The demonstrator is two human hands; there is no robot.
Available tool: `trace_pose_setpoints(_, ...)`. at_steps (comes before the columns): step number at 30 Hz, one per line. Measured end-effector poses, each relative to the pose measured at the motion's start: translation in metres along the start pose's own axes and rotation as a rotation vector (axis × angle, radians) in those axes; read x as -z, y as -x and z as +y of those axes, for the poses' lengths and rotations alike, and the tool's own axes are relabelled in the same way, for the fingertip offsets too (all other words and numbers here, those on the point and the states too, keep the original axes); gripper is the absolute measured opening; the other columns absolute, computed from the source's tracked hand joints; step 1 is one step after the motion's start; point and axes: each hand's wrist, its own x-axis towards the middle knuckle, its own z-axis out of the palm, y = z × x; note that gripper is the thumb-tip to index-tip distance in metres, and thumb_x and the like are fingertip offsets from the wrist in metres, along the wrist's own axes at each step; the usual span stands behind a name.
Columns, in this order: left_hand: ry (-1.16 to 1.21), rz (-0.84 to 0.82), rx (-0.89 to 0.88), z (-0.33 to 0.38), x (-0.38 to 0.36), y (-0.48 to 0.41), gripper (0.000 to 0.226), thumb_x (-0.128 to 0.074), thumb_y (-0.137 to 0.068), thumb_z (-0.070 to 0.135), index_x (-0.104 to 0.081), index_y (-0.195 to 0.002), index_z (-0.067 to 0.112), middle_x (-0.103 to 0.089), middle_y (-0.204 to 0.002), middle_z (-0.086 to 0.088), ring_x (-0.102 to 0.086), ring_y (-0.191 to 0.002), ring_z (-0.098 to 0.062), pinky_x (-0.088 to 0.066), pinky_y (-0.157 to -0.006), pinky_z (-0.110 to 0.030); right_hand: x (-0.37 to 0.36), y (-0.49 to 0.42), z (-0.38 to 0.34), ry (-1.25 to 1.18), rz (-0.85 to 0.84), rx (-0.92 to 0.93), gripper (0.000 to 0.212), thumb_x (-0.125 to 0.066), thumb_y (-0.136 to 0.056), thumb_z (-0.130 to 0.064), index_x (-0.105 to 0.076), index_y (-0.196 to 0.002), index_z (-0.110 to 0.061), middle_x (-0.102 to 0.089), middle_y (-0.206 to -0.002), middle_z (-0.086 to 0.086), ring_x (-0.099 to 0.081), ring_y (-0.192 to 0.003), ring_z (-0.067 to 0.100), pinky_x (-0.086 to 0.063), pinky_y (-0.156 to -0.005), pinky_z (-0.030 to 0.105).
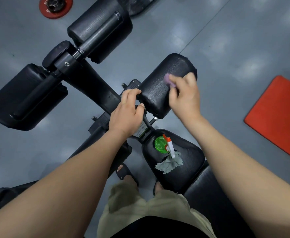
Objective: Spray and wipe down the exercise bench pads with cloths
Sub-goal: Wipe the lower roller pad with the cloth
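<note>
Roller pad (164, 86): short fat cylinder in black vinyl w/ fine cracked grain & rounded ends. Its long axis runs diagonally, near-left to far-right, w/ the near end by the bench frame (96, 86), a smooth black metal beam. Right hand (185, 98) sits on top of the pad's far half, fingers curled round a purple cloth (168, 80): a small soft wad poking out past the fingertips & pressed onto the vinyl. Left hand (126, 112) grips the pad's near-left end, fingers hooked over the top edge, thumb lower, by the metal axle. Seat pad (190, 162), nearer the person, is the same black vinyl, tapered w/ rounded corners, narrow end fwd. On it sits a spray bottle (162, 145): translucent green plastic body, white trigger head, orange nozzle aimed toward the roller pad; can't tell if it's fully upright. Grey cloth (169, 164) lies crumpled & ragged-edged on the seat, touching the trigger. Two more black vinyl blocks sit on the frame's far crossbar: upper pad (89, 26) & left pad (12, 103). Floor (226, 48) is grey, smooth, glossy. Red mat (278, 115) at right is flat w/ a rounded corner. Red weight plate (45, 7) top-left is round w/ a black hub.
</note>
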Motion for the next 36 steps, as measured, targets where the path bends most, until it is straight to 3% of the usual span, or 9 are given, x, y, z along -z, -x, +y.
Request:
trace_pose_setpoints(4, -0.007, -0.003, -0.004, 0.001, 0.0, 0.0, 0.036, -0.046, -0.102, 0.034, -0.041, -0.138, 0.035, -0.033, -0.144, 0.02, -0.058, -0.101, -0.018, -0.042, -0.083, -0.04, 0.009, 0.001, 0.006, 0.069, -0.09, 0.187, 0.025, -0.056, -0.099, -0.024, -0.073, -0.115, -0.015, -0.043, -0.09, 0.007, -0.047, -0.073, 0.016, -0.045, -0.059, 0.031)
trace_pose_setpoints(7, -0.006, -0.006, -0.005, 0.002, 0.001, 0.0, 0.035, -0.045, -0.102, 0.035, -0.04, -0.137, 0.036, -0.033, -0.144, 0.021, -0.058, -0.101, -0.018, -0.045, -0.085, -0.042, 0.015, -0.035, 0.021, 0.104, -0.009, 0.068, 0.027, -0.053, -0.098, -0.025, -0.074, -0.113, -0.015, -0.04, -0.092, 0.005, -0.053, -0.073, 0.027, -0.05, -0.066, 0.038)
trace_pose_setpoints(11, -0.003, -0.003, -0.011, 0.001, 0.001, 0.0, 0.035, -0.045, -0.102, 0.034, -0.041, -0.136, 0.035, -0.034, -0.143, 0.02, -0.058, -0.098, -0.017, -0.046, -0.085, -0.042, 0.014, -0.079, 0.022, 0.141, -0.009, -0.136, 0.033, -0.048, -0.095, -0.017, -0.076, -0.111, -0.02, -0.045, -0.1, 0.007, -0.059, -0.086, 0.025, -0.041, -0.079, 0.02)
trace_pose_setpoints(13, 0.002, 0.0, -0.011, 0.0, 0.001, 0.001, 0.035, -0.045, -0.102, 0.034, -0.041, -0.136, 0.035, -0.034, -0.143, 0.02, -0.058, -0.098, -0.017, -0.045, -0.085, -0.042, 0.011, -0.079, 0.014, 0.171, -0.037, -0.143, 0.034, -0.046, -0.093, -0.017, -0.076, -0.107, -0.022, -0.049, -0.102, 0.011, -0.059, -0.085, 0.03, -0.048, -0.08, 0.031)
trace_pose_setpoints(16, 0.008, 0.002, -0.019, 0.0, 0.001, 0.0, 0.035, -0.045, -0.101, 0.034, -0.041, -0.136, 0.035, -0.034, -0.142, 0.021, -0.059, -0.099, -0.017, -0.045, -0.086, -0.041, 0.005, -0.054, -0.003, 0.185, -0.095, -0.007, 0.033, -0.047, -0.092, -0.022, -0.076, -0.107, -0.023, -0.048, -0.095, 0.01, -0.056, -0.079, 0.032, -0.052, -0.068, 0.042)
trace_pose_setpoints(21, 0.006, 0.001, -0.019, 0.0, 0.002, 0.0, 0.034, -0.045, -0.101, 0.034, -0.042, -0.135, 0.036, -0.035, -0.141, 0.022, -0.058, -0.098, -0.016, -0.042, -0.084, -0.039, 0.011, -0.024, -0.013, 0.192, -0.231, 0.224, 0.026, -0.055, -0.099, -0.029, -0.075, -0.114, -0.025, -0.045, -0.087, 0.008, -0.05, -0.071, 0.024, -0.048, -0.055, 0.037)
trace_pose_setpoints(26, 0.006, -0.003, -0.024, 0.0, 0.002, 0.0, 0.033, -0.045, -0.101, 0.034, -0.042, -0.134, 0.036, -0.035, -0.142, 0.022, -0.058, -0.097, -0.014, -0.042, -0.083, -0.038, 0.02, -0.072, 0.001, 0.234, -0.158, -0.041, 0.033, -0.043, -0.096, -0.035, -0.073, -0.109, -0.032, -0.048, -0.1, 0.007, -0.06, -0.065, 0.032, -0.054, -0.069, 0.04)
trace_pose_setpoints(30, 0.001, -0.008, -0.011, 0.0, 0.002, 0.001, 0.033, -0.044, -0.102, 0.034, -0.041, -0.134, 0.037, -0.034, -0.141, 0.023, -0.058, -0.102, -0.015, -0.044, -0.085, -0.039, 0.015, -0.094, -0.006, 0.341, -0.156, -0.192, 0.033, -0.042, -0.098, -0.023, -0.074, -0.106, -0.025, -0.051, -0.114, 0.013, -0.061, -0.083, 0.039, -0.051, -0.076, 0.039)
trace_pose_setpoints(36, 0.0, -0.007, -0.009, 0.0, 0.002, 0.0, 0.033, -0.044, -0.101, 0.034, -0.041, -0.134, 0.038, -0.034, -0.141, 0.023, -0.057, -0.098, -0.014, -0.042, -0.083, -0.038, 0.007, -0.052, -0.035, 0.363, -0.312, 0.061, 0.028, -0.051, -0.091, -0.015, -0.074, -0.106, -0.024, -0.049, -0.101, 0.012, -0.056, -0.077, 0.038, -0.048, -0.062, 0.041)
